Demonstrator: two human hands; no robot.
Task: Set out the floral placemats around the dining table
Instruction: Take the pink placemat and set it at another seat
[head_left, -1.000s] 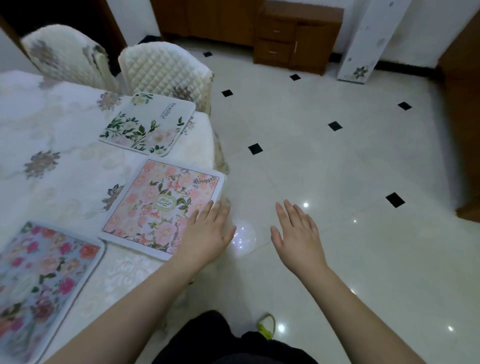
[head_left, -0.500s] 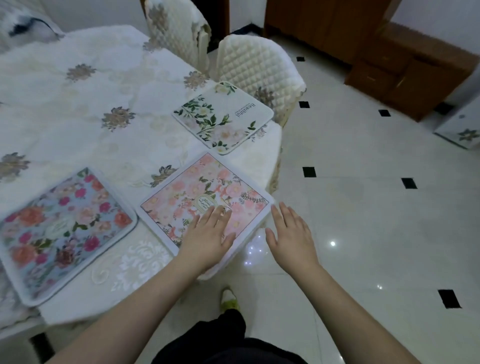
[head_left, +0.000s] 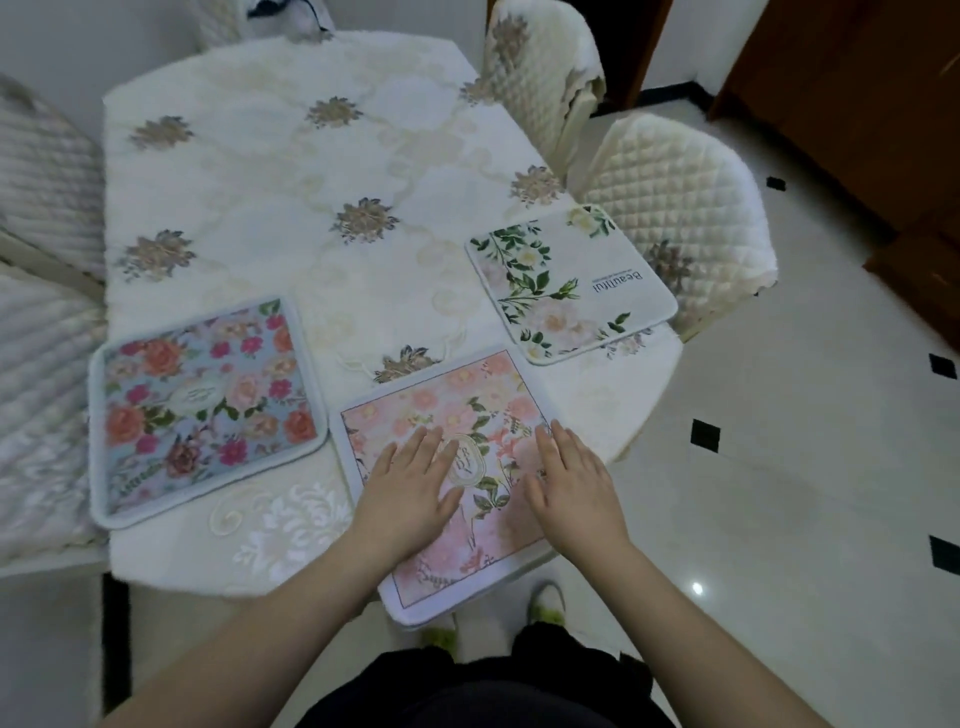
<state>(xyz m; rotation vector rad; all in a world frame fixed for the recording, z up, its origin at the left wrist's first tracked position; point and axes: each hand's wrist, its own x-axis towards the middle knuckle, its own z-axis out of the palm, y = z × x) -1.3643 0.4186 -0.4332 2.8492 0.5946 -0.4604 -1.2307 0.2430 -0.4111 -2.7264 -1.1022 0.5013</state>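
1. Dark trousers (head_left: 483, 691) and yellow-green shoes (head_left: 548, 605) are seen at the bottom edge, just beside the near rim of the table (head_left: 249, 171).
2. The left hand (head_left: 410, 491) is laid flat on the pink mat (head_left: 447, 415), fingers straight and slightly spread, palm down on the mat's left half.
3. The right hand (head_left: 574, 486) is laid flat on the same mat's right half, fingers straight and close together, reaching to its right edge. Nothing is gripped by either hand.
4. The pink mat is positioned at the near edge of the table; its near corner overhangs the rim above the shoes.
5. The blue mat (head_left: 202, 405) is placed flat to the left of the pink mat, just beside it, near the left edge of the table.
6. The white mat (head_left: 566, 280) with green leaves and printed lettering is located beyond the pink mat at the right edge, its corner close to the pink mat's far corner.
7. The table is covered by a cream cloth with embroidered flower motifs.
8. Quilted chairs (head_left: 680, 208) are set at the right side; further quilted chairs are partly visible at the left and far ends.
9. A tiled floor (head_left: 779, 467) with black insets and a brown cabinet (head_left: 857, 104) are seen at the right.
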